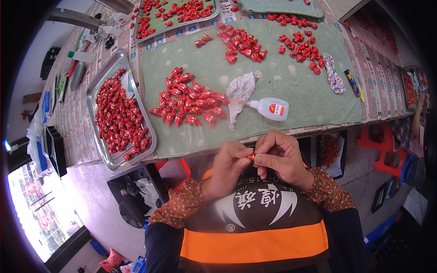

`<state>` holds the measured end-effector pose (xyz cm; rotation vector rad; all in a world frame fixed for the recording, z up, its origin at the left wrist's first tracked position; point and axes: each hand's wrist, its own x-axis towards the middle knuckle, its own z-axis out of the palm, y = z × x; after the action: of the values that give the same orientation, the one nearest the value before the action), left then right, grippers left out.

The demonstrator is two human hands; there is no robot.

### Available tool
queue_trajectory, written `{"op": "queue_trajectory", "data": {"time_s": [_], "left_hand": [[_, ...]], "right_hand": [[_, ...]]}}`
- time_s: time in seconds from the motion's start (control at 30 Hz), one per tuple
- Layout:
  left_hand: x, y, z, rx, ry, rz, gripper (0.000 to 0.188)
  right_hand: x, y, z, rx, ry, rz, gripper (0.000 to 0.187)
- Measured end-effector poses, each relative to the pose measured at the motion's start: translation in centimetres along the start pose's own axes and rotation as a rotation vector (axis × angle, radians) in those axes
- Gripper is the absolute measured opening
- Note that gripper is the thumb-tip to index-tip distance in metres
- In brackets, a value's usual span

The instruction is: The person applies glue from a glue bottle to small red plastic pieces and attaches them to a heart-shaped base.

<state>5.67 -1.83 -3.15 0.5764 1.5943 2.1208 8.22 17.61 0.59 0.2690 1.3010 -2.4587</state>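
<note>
In front of my apron, a small red and gold piece (251,157) sits between my two hands. The fingertips of my left hand (227,167) are closed on its left side. My right hand (283,157) pinches it with thumb and fingers, covering much of it. Just beyond the table's front edge lies a pile of small red figures (189,98) on the green cloth (291,50). Right of that pile are a crumpled whitish rag (240,93) and a white squeeze bottle (272,109) lying on its side, its nozzle toward the rag.
A metal tray (149,136) full of red figures stands at left, another tray (182,21) at the far side. More red pieces (243,43) lie farther back. A floral cloth roll (334,75) and a dark blue-yellow tube (352,83) lie right. Red stools (384,148) stand below.
</note>
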Motion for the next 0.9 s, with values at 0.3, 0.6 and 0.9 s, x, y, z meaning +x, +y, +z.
{"op": "queue_trajectory", "data": {"time_s": [0.3, 0.6, 0.9], "left_hand": [[-0.1, -0.1, 0.0, 0.037, 0.011, -0.019, 0.015], [0.6, 0.1, 0.3, 0.109, 0.020, 0.069, 0.013], [1.4, 3.7, 0.0, -0.173, 0.087, -0.250, 0.017]], "right_hand": [[0.1, 0.1, -0.2, -0.008, -0.017, -0.014, 0.014], [0.2, 0.1, 0.1, -0.002, -0.013, -0.056, 0.014], [1.0, -1.4, 1.7, -0.142, 0.005, -0.100, 0.012]]}}
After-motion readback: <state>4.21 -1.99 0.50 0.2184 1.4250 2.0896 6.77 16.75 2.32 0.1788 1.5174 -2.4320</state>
